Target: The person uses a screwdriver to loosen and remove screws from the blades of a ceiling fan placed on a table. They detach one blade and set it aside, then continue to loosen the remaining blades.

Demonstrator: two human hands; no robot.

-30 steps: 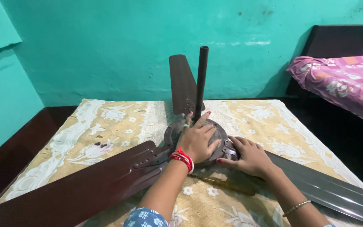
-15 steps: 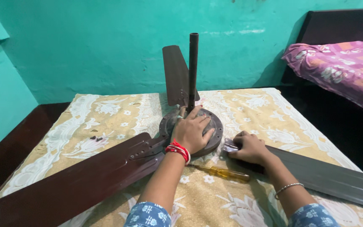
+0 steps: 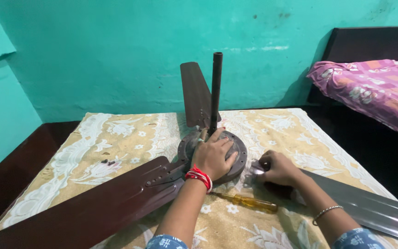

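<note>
A brown ceiling fan lies on a table, its round motor housing (image 3: 238, 159) in the middle with a dark rod (image 3: 215, 87) standing straight up. My left hand (image 3: 213, 156) rests flat on top of the housing, red bangles at the wrist. My right hand (image 3: 278, 168) grips the metal bracket end of the grey blade (image 3: 369, 207) just right of the housing. A brown blade (image 3: 97, 207) runs toward the near left, and a third blade (image 3: 195, 94) points away behind the rod. A yellow-handled screwdriver (image 3: 249, 202) lies between my forearms.
A yellow floral cloth (image 3: 130, 133) covers the table, with small dark screws (image 3: 108, 162) on its left part. Teal walls stand behind. A bed with a pink patterned cover (image 3: 374, 87) is at the right, past a dark gap.
The view has shifted slightly. My right hand has stayed at the grey blade's bracket, edging a little away from the housing. My left hand stays on the housing.
</note>
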